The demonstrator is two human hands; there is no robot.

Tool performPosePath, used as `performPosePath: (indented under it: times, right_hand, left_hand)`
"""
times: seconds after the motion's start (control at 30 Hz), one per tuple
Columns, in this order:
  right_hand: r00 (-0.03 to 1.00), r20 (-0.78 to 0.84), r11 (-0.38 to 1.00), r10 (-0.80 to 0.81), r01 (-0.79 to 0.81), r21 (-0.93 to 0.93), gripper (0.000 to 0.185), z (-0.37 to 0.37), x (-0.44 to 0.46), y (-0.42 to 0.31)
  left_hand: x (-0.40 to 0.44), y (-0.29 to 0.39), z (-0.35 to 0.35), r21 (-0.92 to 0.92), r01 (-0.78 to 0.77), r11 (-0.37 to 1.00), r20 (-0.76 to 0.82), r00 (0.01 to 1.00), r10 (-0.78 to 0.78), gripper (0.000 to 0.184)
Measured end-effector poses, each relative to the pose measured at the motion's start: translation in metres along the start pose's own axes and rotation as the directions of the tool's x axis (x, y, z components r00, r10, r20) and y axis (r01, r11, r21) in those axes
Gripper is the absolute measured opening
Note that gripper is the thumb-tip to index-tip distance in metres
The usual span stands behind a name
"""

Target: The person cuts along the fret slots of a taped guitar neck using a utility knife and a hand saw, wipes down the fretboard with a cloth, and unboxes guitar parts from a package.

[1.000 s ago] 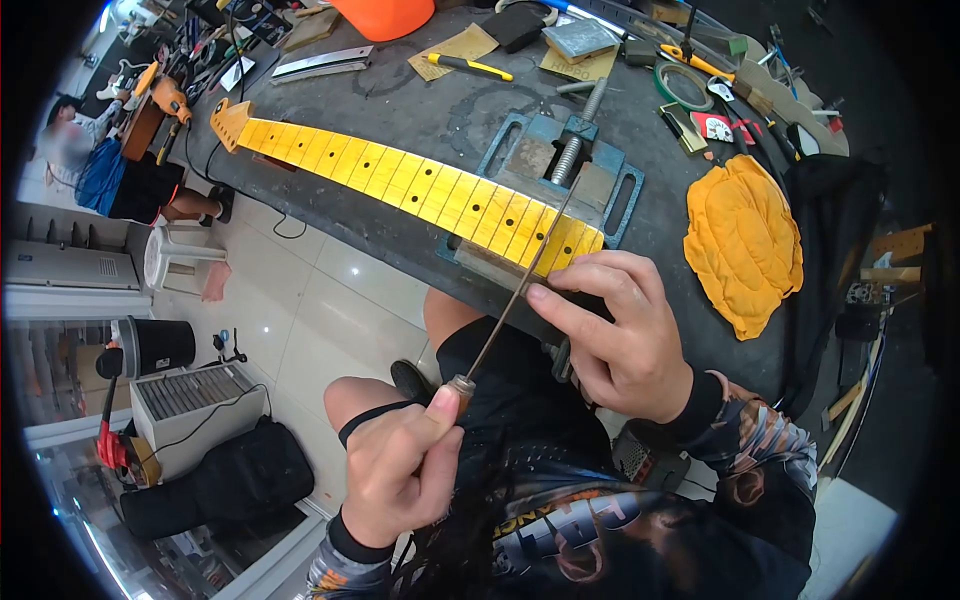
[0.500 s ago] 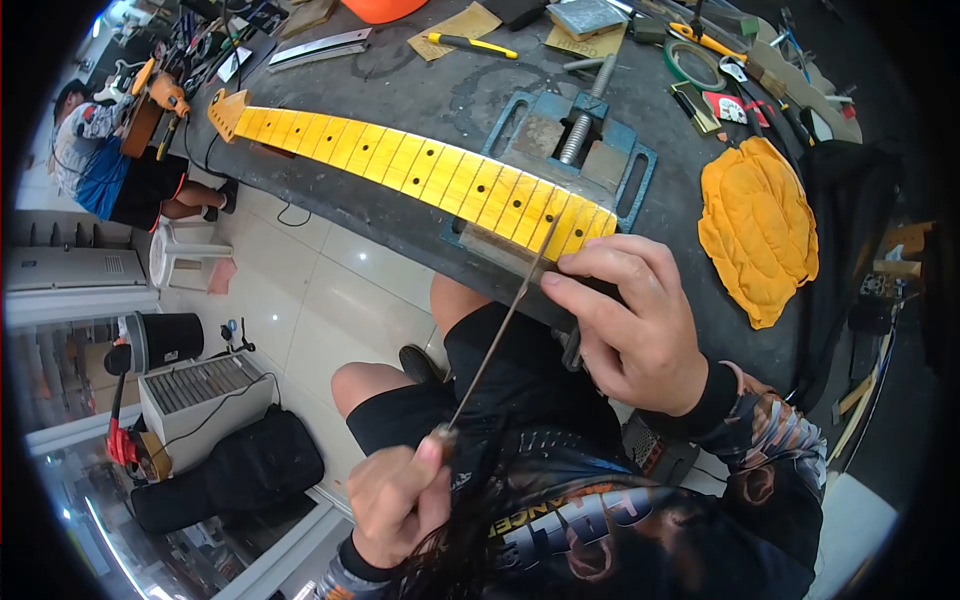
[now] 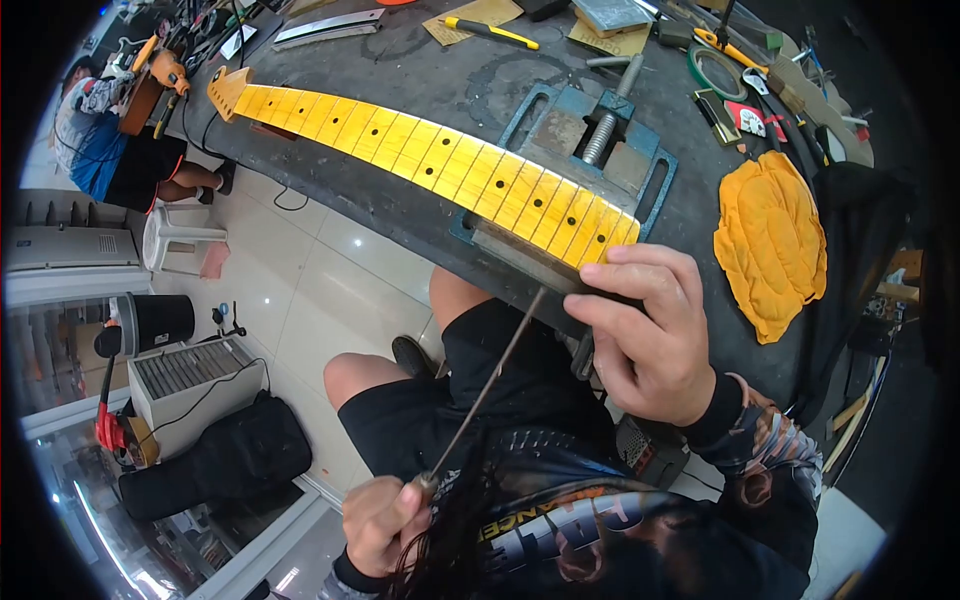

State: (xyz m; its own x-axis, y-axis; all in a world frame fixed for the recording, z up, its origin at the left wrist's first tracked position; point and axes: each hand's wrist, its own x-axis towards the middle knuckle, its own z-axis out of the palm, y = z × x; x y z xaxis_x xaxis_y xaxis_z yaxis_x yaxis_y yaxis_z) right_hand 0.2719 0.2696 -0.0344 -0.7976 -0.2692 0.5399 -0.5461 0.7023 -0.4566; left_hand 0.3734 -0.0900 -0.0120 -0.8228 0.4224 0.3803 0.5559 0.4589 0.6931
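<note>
A guitar neck (image 3: 408,148) with a glossy yellow fretboard, dark dot inlays and several frets lies across the bench edge, its pale headstock at the far left. My left hand (image 3: 380,525) is closed around the handle of a thin file (image 3: 487,385), low in front of my body. The file's slim shaft slants up, its tip just below the neck's near edge and apart from the fretboard. At the neck's heel end, my right hand (image 3: 650,335) has curled fingers gripping the corner. A blue metal vise (image 3: 570,135) sits under and behind that end.
An orange-yellow cloth (image 3: 770,245) lies on the dark bench (image 3: 420,70) at right. Along the back are a yellow utility knife (image 3: 490,33), green tape (image 3: 715,72) and loose tools. A co-worker (image 3: 95,130) is at far left, near a white stool (image 3: 180,232).
My left hand has drawn the file down and back, so its tip has left the fretboard. My right hand stays at the neck's heel. The whole view has shifted slightly.
</note>
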Motion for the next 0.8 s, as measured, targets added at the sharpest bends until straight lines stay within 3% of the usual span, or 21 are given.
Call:
performPosePath:
  times: [0.13, 0.37, 0.6, 0.7, 0.8]
  right_hand:
    - [1.000, 0.001, 1.000, -0.008, 0.008, -0.013, 0.049, 0.002, -0.001, -0.001]
    - [1.000, 0.030, 0.999, -0.007, 0.008, -0.050, 0.064, 0.001, 0.001, -0.004]
    - [0.999, 0.037, 0.998, 0.003, 0.000, -0.062, 0.067, 0.001, 0.001, -0.006]
    - [0.996, 0.079, 0.998, 0.042, -0.038, -0.050, 0.058, -0.001, 0.002, -0.008]
    - [0.999, 0.048, 0.998, 0.016, -0.013, -0.066, 0.067, 0.003, 0.000, -0.005]
  left_hand:
    - [0.002, -0.005, 0.006, 0.015, -0.032, 0.999, -0.070, 0.997, 0.033, 0.060]
    - [0.012, -0.010, 0.011, -0.035, -0.018, 0.999, -0.042, 0.999, 0.017, 0.059]
    - [0.014, -0.010, 0.012, -0.050, -0.020, 0.999, -0.026, 0.999, 0.019, 0.059]
    - [0.012, -0.011, 0.013, -0.070, -0.011, 0.998, -0.030, 1.000, 0.009, 0.060]
    - [0.012, -0.011, 0.011, -0.080, 0.003, 0.997, -0.009, 1.000, -0.004, 0.060]
